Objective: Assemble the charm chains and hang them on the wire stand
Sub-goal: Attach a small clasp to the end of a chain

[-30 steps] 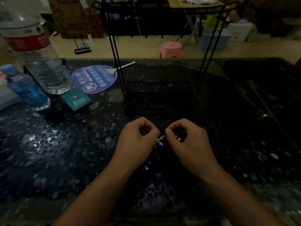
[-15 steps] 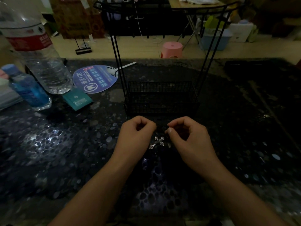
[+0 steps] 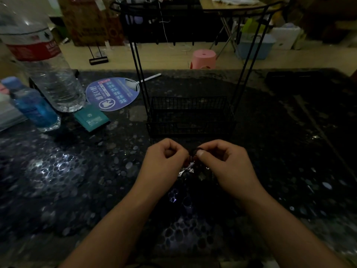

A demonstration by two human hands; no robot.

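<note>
Both hands work just in front of the wire stand [image 3: 190, 115], fingers curled. The right hand [image 3: 225, 165] pinches a small dark ring between thumb and forefinger; the left hand [image 3: 166, 163] pinches the other end of the charm chain [image 3: 188, 169], whose silvery charms dangle between the two, in front of the stand's basket. The chain is probably light, limp and slippery (fine links are too dim to resolve); hold it at the ring, not the charms. The stand's top hooks [image 3: 174, 42] appear empty.
</note>
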